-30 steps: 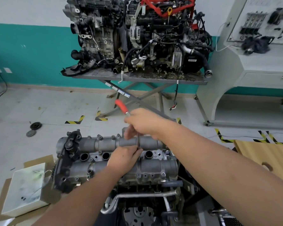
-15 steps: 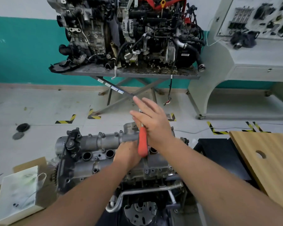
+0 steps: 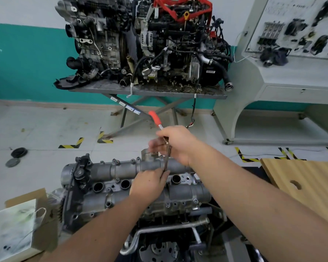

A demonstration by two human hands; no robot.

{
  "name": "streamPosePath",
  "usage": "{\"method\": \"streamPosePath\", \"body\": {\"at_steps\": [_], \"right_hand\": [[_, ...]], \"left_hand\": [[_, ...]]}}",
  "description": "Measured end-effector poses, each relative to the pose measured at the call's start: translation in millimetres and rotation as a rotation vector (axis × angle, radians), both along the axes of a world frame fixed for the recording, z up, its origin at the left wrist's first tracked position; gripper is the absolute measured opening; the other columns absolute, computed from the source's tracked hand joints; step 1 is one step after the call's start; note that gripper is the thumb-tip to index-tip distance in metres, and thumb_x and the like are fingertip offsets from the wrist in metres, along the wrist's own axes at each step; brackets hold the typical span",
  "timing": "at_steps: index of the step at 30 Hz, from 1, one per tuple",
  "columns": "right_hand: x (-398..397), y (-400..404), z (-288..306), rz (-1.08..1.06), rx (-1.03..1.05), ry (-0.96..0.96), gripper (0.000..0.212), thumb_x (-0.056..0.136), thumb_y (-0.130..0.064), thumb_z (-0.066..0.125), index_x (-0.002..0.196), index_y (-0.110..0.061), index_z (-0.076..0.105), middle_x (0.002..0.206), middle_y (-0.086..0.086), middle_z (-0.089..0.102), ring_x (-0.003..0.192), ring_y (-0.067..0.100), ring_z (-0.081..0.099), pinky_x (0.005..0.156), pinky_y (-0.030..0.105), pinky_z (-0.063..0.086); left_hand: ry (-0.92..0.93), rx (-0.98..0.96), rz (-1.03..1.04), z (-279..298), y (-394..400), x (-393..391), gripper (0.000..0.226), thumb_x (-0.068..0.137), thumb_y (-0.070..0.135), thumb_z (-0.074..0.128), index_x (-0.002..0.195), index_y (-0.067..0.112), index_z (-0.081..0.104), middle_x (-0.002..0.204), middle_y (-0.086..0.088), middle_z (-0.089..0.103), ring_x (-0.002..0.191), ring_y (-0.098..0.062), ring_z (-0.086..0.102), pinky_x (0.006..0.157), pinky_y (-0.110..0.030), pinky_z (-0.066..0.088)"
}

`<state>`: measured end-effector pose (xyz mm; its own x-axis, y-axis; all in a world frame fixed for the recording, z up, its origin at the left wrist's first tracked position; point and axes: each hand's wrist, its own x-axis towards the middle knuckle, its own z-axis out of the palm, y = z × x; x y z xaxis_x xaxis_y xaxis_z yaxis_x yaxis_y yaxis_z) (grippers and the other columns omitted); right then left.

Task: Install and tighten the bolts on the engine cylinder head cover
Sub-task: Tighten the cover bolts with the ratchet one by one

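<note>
Bolt-tightening step, by my read: tool sits on a fastener near the cover's middle. L to R: white bag on cardboard at far left; cylinder head cover, cast grey alloy, ribbed w/ round plug wells, low centre on the engine. Left hand rests on cover, fingers pinching the thin steel shaft at its base. Right hand grips the wrench w/ red handle at the top, fingers curled. Plywood surface at right. Next prob. needs another turn, keeping shaft square.
</note>
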<state>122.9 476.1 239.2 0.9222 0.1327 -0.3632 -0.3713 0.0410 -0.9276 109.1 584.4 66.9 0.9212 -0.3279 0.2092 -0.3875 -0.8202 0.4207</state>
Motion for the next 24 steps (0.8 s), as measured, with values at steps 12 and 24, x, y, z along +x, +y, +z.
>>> {"method": "streamPosePath", "body": {"at_steps": [12, 24], "right_hand": [[-17.3, 1.2, -69.6, -0.09, -0.754, -1.215, 0.034, 0.086, 0.004, 0.068, 0.115, -0.013, 0.075, 0.133, 0.01, 0.063, 0.123, 0.032, 0.058, 0.101, 0.046, 0.048], [-5.2, -4.1, -12.2, 0.401, -1.696, -0.892, 0.051, 0.105, -0.053, 0.023, 0.138, -0.021, 0.043, 0.123, 0.005, 0.057, 0.113, 0.03, 0.055, 0.09, 0.044, 0.04]], "left_hand": [[0.337, -0.245, 0.129, 2.3, 0.2, -3.7, 0.02, 0.1, 0.017, 0.05, 0.1, 0.001, 0.064, 0.107, -0.022, 0.069, 0.099, -0.04, 0.065, 0.077, -0.03, 0.053], [0.135, -0.003, 0.058, -0.2, -1.7, -1.5, 0.037, 0.104, 0.049, 0.035, 0.096, 0.021, 0.059, 0.089, -0.007, 0.071, 0.085, -0.031, 0.066, 0.061, -0.034, 0.036]]}}
